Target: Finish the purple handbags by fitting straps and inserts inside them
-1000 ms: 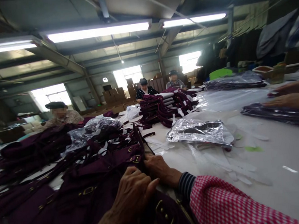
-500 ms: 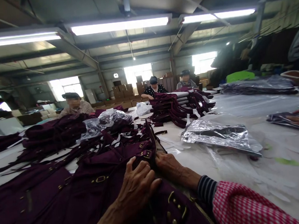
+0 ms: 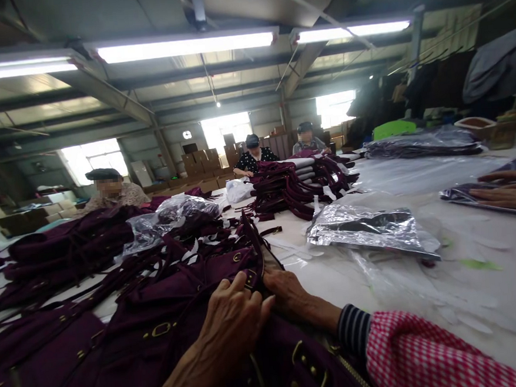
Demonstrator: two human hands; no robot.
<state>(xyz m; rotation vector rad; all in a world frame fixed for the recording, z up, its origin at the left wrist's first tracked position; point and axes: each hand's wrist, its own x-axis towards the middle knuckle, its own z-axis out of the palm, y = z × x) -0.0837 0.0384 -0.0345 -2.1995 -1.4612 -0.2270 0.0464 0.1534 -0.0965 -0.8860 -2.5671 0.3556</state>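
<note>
A dark purple garment (image 3: 131, 350) with brass buckles, eyelets and a zipper covers the near left and middle of the table. My left hand (image 3: 233, 313) lies over its cloth beside a small buckle strap, fingers bent onto the fabric. Just right of it, my right hand (image 3: 286, 291) grips the zipper-edged opening of the garment, its fingertips partly hidden by cloth. The two hands are close together. Brass teeth of a zipper (image 3: 352, 369) run below my right wrist.
Purple garments are stacked at left (image 3: 67, 242) and centre back (image 3: 301, 178). A silvery plastic-bagged item (image 3: 366, 224) lies right of my hands. Another person's hands (image 3: 509, 187) press a bagged item at the right edge. Three people sit across the table.
The whole view has shifted, so the scene sits further left. My left hand has moved slightly closer to the zipper edge and covers more of the buckle. The other person's hands show more.
</note>
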